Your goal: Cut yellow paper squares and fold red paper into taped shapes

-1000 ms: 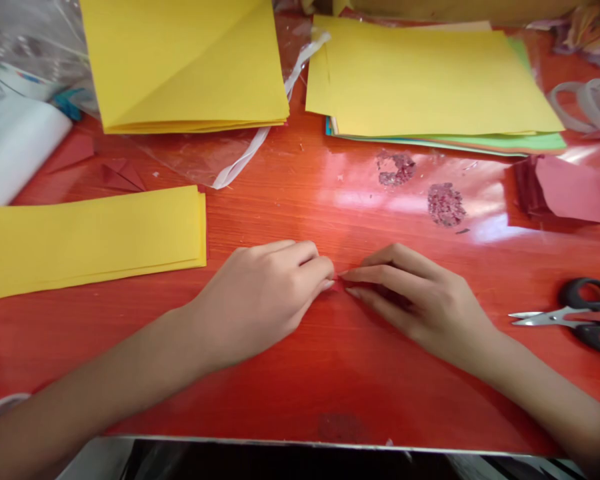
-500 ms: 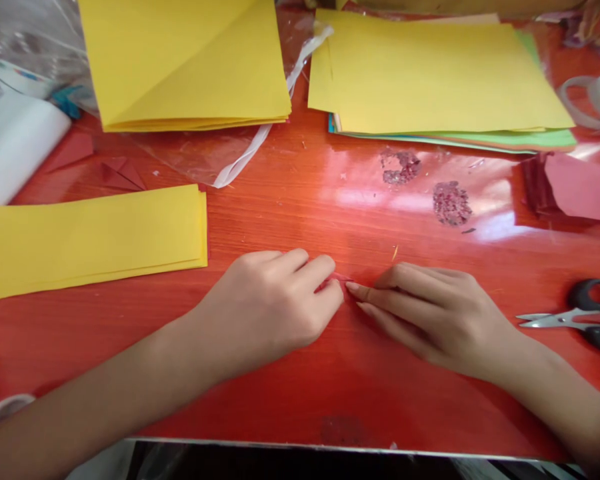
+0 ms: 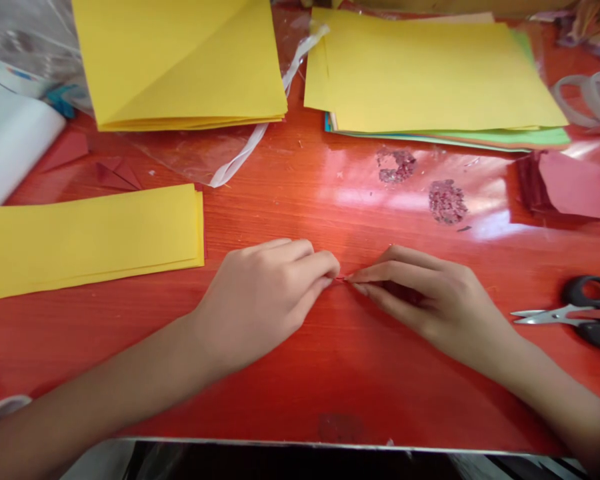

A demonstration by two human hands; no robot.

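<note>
Near the middle of the red table (image 3: 290, 387), a small piece of red paper (image 3: 341, 279) shows as a thin strip between my fingertips. My left hand (image 3: 275, 287) is closed, thumb and forefinger pinching its left end. From the right, my right hand (image 3: 420, 287) pinches the other end between thumb and fingertips. Most of the paper is hidden under the fingers, so its full shape cannot be made out. To the left of my left hand lies a stack of long yellow paper strips (image 3: 90, 240), with a red edge peeking out beneath.
Yellow sheets (image 3: 190, 67) lie at the back left, over a clear plastic bag. More yellow paper (image 3: 430, 80) tops a coloured stack at the back right. Black-handled scissors (image 3: 570, 313) and red paper pieces (image 3: 575, 183) lie at right. Folded red pieces (image 3: 117, 173) sit at left.
Both hands have risen slightly from the tabletop area they covered, and their fingertips have drawn closer around the red paper. The right thumb now meets the fingers in a pinch.
</note>
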